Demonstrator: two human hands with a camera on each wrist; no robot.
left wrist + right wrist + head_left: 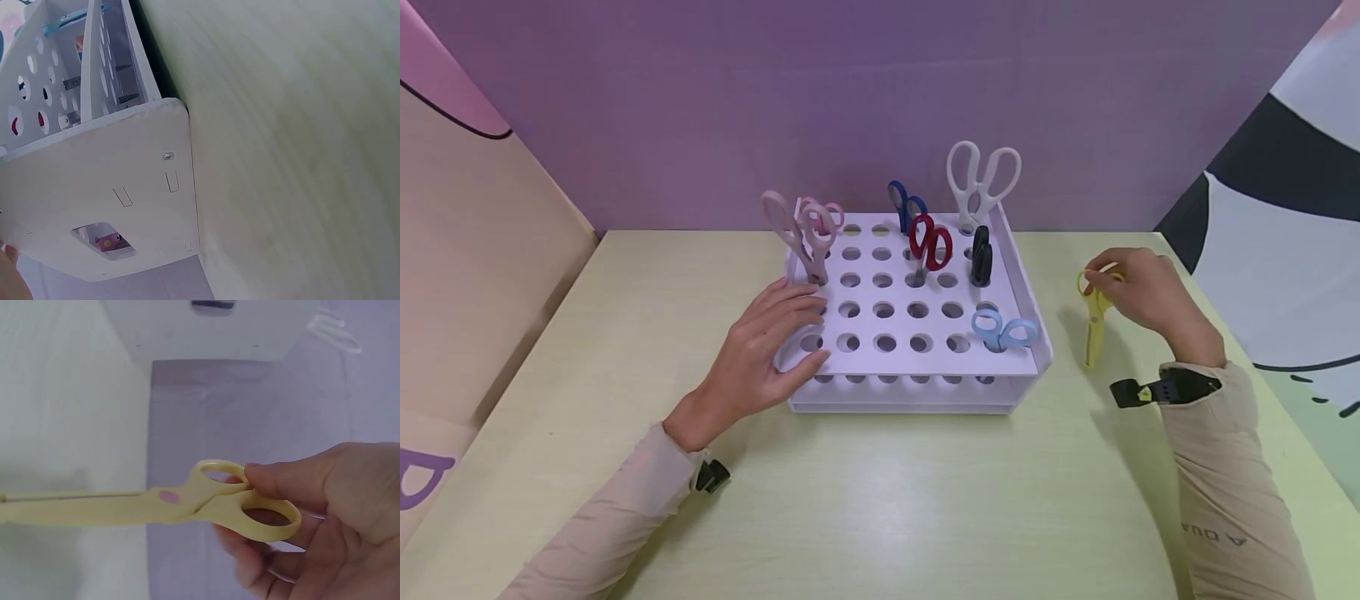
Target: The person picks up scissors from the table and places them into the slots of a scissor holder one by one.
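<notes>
Over the table's right side, my right hand (1142,287) pinches yellow scissors (1096,321) by their handle loops, blades pointing down. In the right wrist view the thumb lies on the loops of the yellow scissors (125,509), whose blades are together. My left hand (752,350) rests at the left edge of a white holed rack (898,359), fingers spread along its top. Closest to those fingers, pale pink scissors (811,260) stand in a hole. The left wrist view shows the rack's side panel (94,162) and only a sliver of the hand.
More scissors stand handles up in the rack: small pink (838,208), dark blue (904,212), red (929,252), white (967,196), black (981,258), and light blue (1000,337) in the front right hole. A purple partition (700,125) rises behind the table (880,500).
</notes>
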